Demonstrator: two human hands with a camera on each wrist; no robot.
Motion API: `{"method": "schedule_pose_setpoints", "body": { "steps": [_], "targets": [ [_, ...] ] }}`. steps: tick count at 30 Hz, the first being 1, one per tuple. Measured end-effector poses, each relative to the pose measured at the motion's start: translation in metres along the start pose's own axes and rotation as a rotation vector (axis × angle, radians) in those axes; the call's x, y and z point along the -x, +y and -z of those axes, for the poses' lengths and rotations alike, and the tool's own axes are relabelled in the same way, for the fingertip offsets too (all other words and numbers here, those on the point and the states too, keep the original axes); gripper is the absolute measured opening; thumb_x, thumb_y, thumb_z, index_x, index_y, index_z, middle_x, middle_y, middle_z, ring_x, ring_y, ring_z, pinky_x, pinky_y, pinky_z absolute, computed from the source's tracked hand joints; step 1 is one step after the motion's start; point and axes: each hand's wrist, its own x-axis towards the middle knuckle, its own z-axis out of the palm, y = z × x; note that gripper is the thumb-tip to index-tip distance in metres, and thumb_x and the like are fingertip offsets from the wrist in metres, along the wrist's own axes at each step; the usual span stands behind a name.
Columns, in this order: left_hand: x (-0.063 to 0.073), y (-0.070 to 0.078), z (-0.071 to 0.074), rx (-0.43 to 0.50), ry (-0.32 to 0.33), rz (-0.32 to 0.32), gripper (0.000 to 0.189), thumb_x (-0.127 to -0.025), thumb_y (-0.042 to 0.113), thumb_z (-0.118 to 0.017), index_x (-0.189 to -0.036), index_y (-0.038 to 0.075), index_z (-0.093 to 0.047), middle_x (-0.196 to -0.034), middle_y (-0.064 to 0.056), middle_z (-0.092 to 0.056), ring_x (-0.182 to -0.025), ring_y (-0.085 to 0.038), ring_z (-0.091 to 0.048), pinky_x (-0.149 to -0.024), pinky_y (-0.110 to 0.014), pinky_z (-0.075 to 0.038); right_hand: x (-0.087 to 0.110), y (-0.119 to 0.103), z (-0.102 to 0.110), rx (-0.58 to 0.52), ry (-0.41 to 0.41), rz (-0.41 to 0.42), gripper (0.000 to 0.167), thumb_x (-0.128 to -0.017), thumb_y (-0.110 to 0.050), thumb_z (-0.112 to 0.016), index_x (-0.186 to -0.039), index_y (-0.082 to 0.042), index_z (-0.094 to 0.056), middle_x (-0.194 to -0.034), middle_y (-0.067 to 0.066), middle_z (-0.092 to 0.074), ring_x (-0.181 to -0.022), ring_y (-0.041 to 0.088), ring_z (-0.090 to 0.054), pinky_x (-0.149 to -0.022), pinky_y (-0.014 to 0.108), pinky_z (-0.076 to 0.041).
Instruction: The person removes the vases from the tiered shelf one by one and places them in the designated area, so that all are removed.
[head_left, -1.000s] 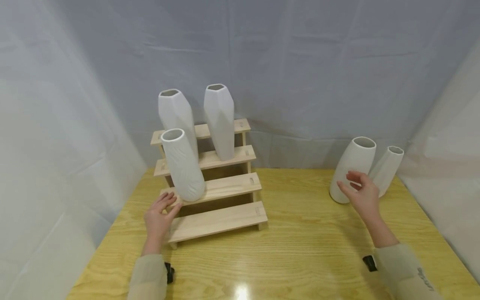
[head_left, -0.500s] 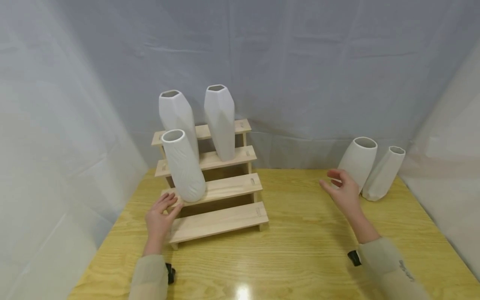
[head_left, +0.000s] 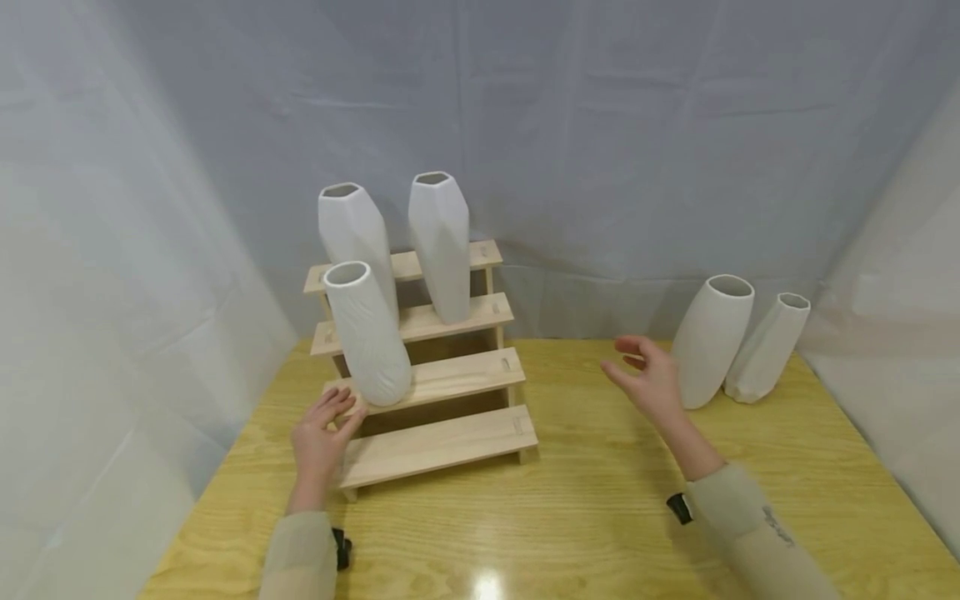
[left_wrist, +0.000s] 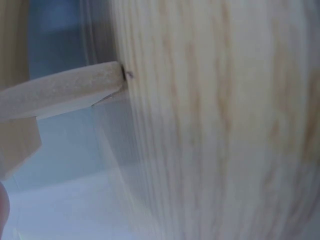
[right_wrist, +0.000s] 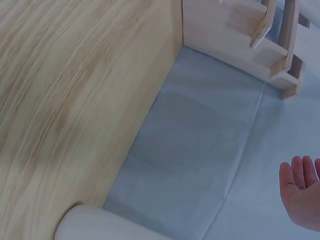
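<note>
My left hand (head_left: 318,437) is at the left end of a stepped wooden stand (head_left: 431,450), fingertips by the end of its second-lowest step, with no firm grip visible. A white leaf-textured vase (head_left: 367,333) stands on that step, just beyond this hand. Two faceted white vases, a left one (head_left: 352,225) and a right one (head_left: 440,250), stand on the higher steps. My right hand (head_left: 645,379) is held over the table, thumb and fingers parted, with nothing between them. Right of it stands a smooth white oval vase (head_left: 714,337), apart from the thumb and fingertips.
A narrower faceted white vase (head_left: 768,350) stands at the far right, beside the oval one. The yellow wood-grain table (head_left: 585,500) runs back to a grey cloth backdrop (head_left: 570,167). White cloth hangs at both sides.
My right hand has moved left, away from the oval vase in front of which it was, and that vase now shows more fully. The left hand has stayed at the stand.
</note>
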Motion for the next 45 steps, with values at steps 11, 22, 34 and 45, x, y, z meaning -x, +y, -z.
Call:
{"method": "schedule_pose_setpoints", "body": {
  "steps": [11, 22, 34, 45],
  "targets": [
    [0.001, -0.001, -0.001, 0.010, 0.024, -0.034, 0.026, -0.061, 0.007, -0.079, -0.084, -0.002, -0.070, -0.095, -0.014, -0.065, -0.098, -0.030, -0.057, -0.090, -0.008, -0.031, -0.001, -0.013, -0.024, -0.016, -0.063, 0.027, 0.031, -0.072, 0.005, -0.068, -0.098, 0.016, -0.054, -0.098, 0.031, -0.056, -0.093, 0.041, -0.054, -0.081, 0.048, -0.045],
    [0.001, 0.001, 0.001, 0.008, -0.009, 0.011, 0.026, -0.065, 0.011, -0.078, -0.087, -0.001, -0.070, -0.098, -0.012, -0.065, -0.101, -0.028, -0.056, -0.091, -0.011, -0.032, -0.010, 0.014, -0.057, -0.070, -0.132, 0.036, 0.034, -0.072, -0.002, -0.071, -0.100, 0.010, -0.056, -0.101, 0.025, -0.057, -0.095, 0.036, -0.054, -0.084, 0.044, -0.045],
    [0.000, -0.002, 0.000, -0.003, 0.006, -0.025, 0.026, -0.064, 0.011, -0.078, -0.086, -0.001, -0.070, -0.098, -0.011, -0.065, -0.100, -0.028, -0.056, -0.090, -0.026, -0.040, -0.011, 0.006, -0.080, -0.128, -0.175, 0.047, 0.035, -0.072, -0.005, -0.072, -0.100, 0.009, -0.057, -0.100, 0.021, -0.058, -0.095, 0.034, -0.054, -0.084, 0.041, -0.046],
    [0.000, -0.003, 0.000, 0.006, 0.018, -0.046, 0.025, -0.063, 0.009, -0.078, -0.085, -0.002, -0.070, -0.096, -0.013, -0.065, -0.098, -0.030, -0.057, -0.091, -0.010, -0.033, -0.013, -0.005, -0.101, -0.141, -0.210, 0.086, 0.036, -0.072, -0.007, -0.073, -0.100, 0.008, -0.058, -0.099, 0.021, -0.058, -0.094, 0.034, -0.054, -0.083, 0.041, -0.046]
  ]
}}
